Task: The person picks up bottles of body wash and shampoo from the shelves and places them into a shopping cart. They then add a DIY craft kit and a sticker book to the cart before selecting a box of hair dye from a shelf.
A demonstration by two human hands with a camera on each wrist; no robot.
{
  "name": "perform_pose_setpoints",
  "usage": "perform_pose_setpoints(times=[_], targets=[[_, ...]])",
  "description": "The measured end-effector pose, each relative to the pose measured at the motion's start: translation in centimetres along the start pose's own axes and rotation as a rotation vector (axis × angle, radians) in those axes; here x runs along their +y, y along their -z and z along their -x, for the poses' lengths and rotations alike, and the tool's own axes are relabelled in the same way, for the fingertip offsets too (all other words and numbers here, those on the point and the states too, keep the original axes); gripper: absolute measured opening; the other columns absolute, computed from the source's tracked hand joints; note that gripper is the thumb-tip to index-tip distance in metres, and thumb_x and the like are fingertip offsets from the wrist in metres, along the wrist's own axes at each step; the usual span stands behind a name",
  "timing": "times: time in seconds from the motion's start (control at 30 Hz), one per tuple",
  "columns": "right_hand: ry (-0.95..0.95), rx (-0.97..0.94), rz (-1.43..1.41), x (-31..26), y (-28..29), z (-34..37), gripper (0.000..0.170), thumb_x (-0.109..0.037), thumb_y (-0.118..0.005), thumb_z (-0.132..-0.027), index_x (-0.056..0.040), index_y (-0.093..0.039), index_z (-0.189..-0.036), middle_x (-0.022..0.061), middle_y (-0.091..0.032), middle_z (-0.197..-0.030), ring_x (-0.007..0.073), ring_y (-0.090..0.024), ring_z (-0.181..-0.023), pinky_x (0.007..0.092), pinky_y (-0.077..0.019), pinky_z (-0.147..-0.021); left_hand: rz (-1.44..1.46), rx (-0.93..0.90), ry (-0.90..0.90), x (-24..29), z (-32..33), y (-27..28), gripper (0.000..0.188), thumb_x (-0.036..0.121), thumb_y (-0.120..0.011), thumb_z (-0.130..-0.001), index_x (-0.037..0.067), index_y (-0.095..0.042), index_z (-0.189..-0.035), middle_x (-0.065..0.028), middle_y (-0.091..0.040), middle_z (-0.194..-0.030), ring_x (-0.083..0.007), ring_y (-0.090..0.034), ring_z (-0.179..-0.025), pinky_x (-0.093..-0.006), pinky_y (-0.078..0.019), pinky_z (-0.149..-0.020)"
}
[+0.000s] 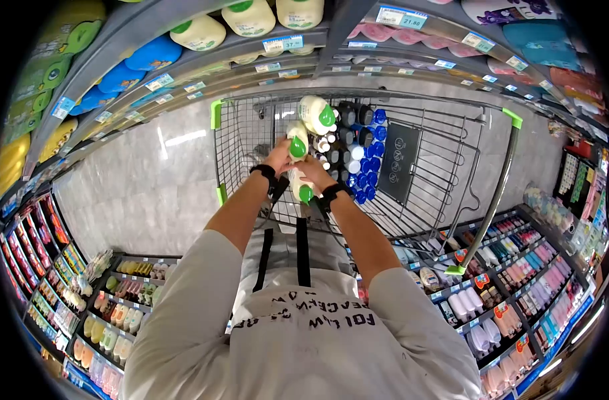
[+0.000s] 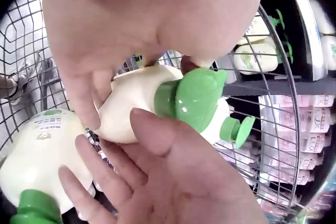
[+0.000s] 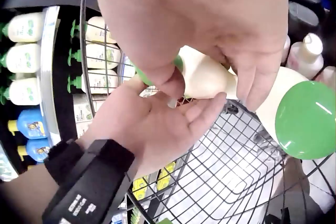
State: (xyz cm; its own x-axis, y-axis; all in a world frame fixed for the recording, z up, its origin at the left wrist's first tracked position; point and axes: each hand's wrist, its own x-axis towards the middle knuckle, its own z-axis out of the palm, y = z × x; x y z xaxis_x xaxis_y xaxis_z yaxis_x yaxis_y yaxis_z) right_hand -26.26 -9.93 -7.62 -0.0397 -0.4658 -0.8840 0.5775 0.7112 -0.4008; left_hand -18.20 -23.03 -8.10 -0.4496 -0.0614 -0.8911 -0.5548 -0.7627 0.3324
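Note:
Both hands are around a cream-coloured pump bottle (image 1: 296,131) with a green pump top, held over the shopping cart (image 1: 241,137). The left hand (image 1: 276,157) grips it from one side; in the left wrist view its fingers and thumb curl round the body (image 2: 131,98). From the other side the right hand (image 1: 311,172) holds the same bottle, its thumb (image 2: 152,132) pressed on the body near the green neck. The right hand's other fingers spread beneath. Two like bottles are close by: one beyond the hands (image 1: 312,112), one nearer the person (image 1: 298,183).
Several bottles with blue caps (image 1: 368,163) and with dark caps (image 1: 346,115) stand in the cart beside a black panel (image 1: 399,163). Shelves of pump bottles (image 1: 249,19) run along the far side. Stocked shelves (image 1: 474,300) line the near side too.

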Motion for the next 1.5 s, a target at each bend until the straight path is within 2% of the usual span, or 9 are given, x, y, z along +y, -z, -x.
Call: perform_pose_setpoints(times=[0.2,0.43,0.6,0.7,0.83,0.87,1.03,1.37,1.5], targets=[[0.138,-0.039,-0.191,1.5,3.6,3.9,0.031,-0.027,-0.056,-0.089,-0.0080,-0.059,-0.113,-0.0018,-0.058,-0.086,0.0058,-0.054,-0.071,0.0191,-0.0446,-0.059,-0.267,0.173,-0.017,0.4,5.5,-0.1,0.062,0.053,-0.043,-0.092,0.010,-0.043,-0.135,-0.0109,-0.049,-0.134,-0.0286,-0.051,-0.118,-0.0422,-0.0442,-0.094],[0.274,0.174,-0.003,4.1,5.1,11.0,0.029,-0.031,-0.050,-0.090,-0.0111,-0.054,-0.069,-0.0005,-0.052,-0.057,0.0099,-0.044,-0.044,0.0256,-0.0335,-0.040,-1.475,0.146,-0.375,-4.8,10.7,8.1,0.050,0.045,-0.034,-0.094,0.006,-0.062,-0.104,-0.0189,-0.063,-0.109,-0.0360,-0.060,-0.100,-0.0475,-0.0458,-0.085],[0.494,0.185,0.374,9.3,9.7,15.3,0.024,-0.029,-0.053,-0.089,-0.0065,-0.061,-0.084,0.0040,-0.061,-0.073,0.0148,-0.057,-0.057,0.0284,-0.0444,-0.050,-1.721,0.085,-0.032,-11.4,12.0,14.4,0.050,0.043,-0.053,-0.081,0.013,-0.062,-0.120,-0.0171,-0.055,-0.128,-0.0324,-0.051,-0.120,-0.0417,-0.0403,-0.100],[0.344,0.512,-0.129,12.8,7.4,20.8,0.025,-0.026,-0.057,-0.089,-0.0031,-0.062,-0.099,0.0088,-0.066,-0.086,0.0180,-0.065,-0.072,0.0306,-0.0526,-0.061,-1.776,0.171,-0.113,-11.8,14.1,14.7,0.056,0.039,-0.058,-0.072,0.017,-0.058,-0.123,-0.0078,-0.049,-0.137,-0.0323,-0.045,-0.126,-0.0756,-0.0238,-0.095],[0.504,0.407,0.247,24.3,11.0,21.3,0.030,-0.025,-0.062,-0.084,-0.0095,-0.060,-0.109,0.0105,-0.068,-0.100,0.0222,-0.067,-0.084,0.0355,-0.0516,-0.067,-1.934,0.278,-0.176,-11.4,17.7,13.5,0.051,0.031,-0.046,-0.085,0.020,-0.045,-0.135,-0.0040,-0.045,-0.140,-0.0240,-0.038,-0.132,-0.0698,-0.0181,-0.103],[0.075,0.494,-0.306,22.8,8.0,24.0,0.029,-0.022,-0.061,-0.084,-0.0124,-0.057,-0.111,0.0089,-0.067,-0.099,0.0234,-0.065,-0.085,0.0380,-0.0511,-0.068,-1.921,0.263,-0.246,-12.3,17.6,14.0,0.049,0.030,-0.044,-0.086,0.021,-0.045,-0.135,-0.0042,-0.044,-0.140,-0.0235,-0.037,-0.133,-0.0692,-0.0179,-0.103],[-0.102,0.633,-0.034,26.9,2.6,28.2,0.036,-0.028,-0.052,-0.090,-0.0089,-0.054,-0.120,0.0117,-0.063,-0.113,0.0265,-0.063,-0.098,0.0402,-0.0487,-0.081,-1.854,0.214,-0.232,-14.6,16.7,14.7,0.052,0.030,-0.047,-0.084,0.020,-0.045,-0.135,-0.0041,-0.042,-0.141,-0.0245,-0.036,-0.133,-0.0694,-0.0143,-0.104],[-0.018,0.732,-0.167,26.3,-1.7,29.8,0.034,-0.024,-0.054,-0.088,-0.0090,-0.050,-0.118,0.0116,-0.062,-0.109,0.0277,-0.061,-0.093,0.0438,-0.0484,-0.080,-1.893,0.066,0.035,-16.2,17.6,15.9,0.057,0.039,-0.054,-0.080,0.016,-0.052,-0.132,-0.0084,-0.047,-0.139,-0.0315,-0.047,-0.126,-0.0721,-0.0223,-0.098],[-0.017,0.849,-0.323,27.5,1.0,27.7,0.033,-0.022,-0.051,-0.090,-0.0103,-0.048,-0.120,0.0130,-0.059,-0.109,0.0322,-0.060,-0.094,0.0484,-0.0499,-0.076,-1.790,-0.025,0.114,-14.5,23.0,15.8,0.054,0.040,-0.055,-0.077,0.012,-0.059,-0.124,-0.0093,-0.053,-0.133,-0.0259,-0.052,-0.121,-0.0486,-0.0376,-0.101]])
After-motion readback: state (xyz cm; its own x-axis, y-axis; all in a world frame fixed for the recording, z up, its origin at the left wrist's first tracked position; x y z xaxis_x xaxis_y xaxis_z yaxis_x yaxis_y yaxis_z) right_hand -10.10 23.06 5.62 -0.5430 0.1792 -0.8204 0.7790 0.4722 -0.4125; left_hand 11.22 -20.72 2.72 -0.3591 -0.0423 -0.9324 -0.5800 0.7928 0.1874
